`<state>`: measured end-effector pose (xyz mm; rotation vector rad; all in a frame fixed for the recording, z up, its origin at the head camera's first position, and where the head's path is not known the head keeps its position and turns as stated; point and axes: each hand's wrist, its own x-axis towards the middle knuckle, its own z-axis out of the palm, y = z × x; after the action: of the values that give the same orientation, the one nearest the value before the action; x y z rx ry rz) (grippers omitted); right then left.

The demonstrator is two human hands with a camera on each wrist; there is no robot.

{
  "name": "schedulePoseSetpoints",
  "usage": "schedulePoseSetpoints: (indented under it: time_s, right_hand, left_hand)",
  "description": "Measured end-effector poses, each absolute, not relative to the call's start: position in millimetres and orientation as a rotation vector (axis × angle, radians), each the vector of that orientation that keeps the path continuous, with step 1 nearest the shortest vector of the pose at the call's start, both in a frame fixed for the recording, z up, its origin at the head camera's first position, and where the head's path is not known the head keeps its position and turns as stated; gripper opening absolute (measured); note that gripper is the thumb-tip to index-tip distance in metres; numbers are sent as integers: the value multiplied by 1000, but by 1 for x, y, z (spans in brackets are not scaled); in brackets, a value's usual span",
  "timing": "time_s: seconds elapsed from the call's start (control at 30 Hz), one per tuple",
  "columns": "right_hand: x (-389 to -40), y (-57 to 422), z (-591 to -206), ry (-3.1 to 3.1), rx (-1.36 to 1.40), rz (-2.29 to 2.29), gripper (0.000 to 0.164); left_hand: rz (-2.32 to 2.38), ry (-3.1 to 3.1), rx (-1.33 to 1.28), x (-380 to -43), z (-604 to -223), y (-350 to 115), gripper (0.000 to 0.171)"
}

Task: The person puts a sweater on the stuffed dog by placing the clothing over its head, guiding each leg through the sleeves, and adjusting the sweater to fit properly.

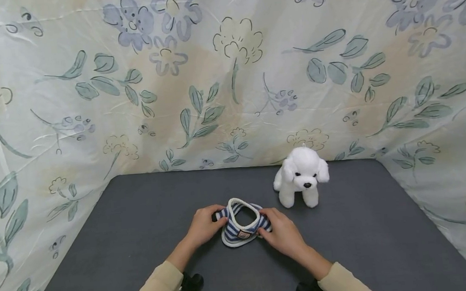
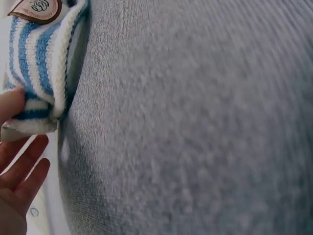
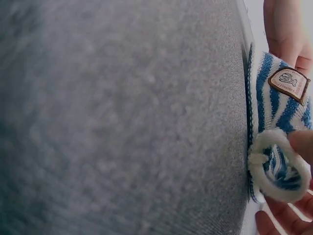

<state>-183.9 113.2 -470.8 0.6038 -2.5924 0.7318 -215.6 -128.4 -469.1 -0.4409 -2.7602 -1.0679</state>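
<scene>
A small knitted sweater (image 1: 232, 231) with blue and white stripes, white trim and a brown-edged patch stands on the dark tabletop, its neck opening facing up. At its left side my left hand (image 1: 203, 226) pinches a sleeve between thumb and fingers. My right hand (image 1: 284, 233) grips the opposite sleeve. In the left wrist view, the thumb lies on the striped knit (image 2: 36, 54) with fingers beneath. The right wrist view shows the round white cuff (image 3: 261, 147) of a sleeve, with the thumb at its edge. Part of each hand is cut off in the wrist views.
Behind and to the right of the sweater, a white plush dog (image 1: 300, 177) stands facing forward. The dark grey tabletop (image 1: 159, 191) reaches back to a flower-printed cloth (image 1: 231, 118) that also hangs along both sides.
</scene>
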Motion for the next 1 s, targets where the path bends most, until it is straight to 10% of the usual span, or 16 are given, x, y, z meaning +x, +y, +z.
schedulePoseSetpoints:
  time_s: [1.0]
  right_hand:
    - [-203, 159, -367, -2400, 780, 631, 24]
  left_hand:
    - [-1029, -2521, -674, -218, -367, -108, 7]
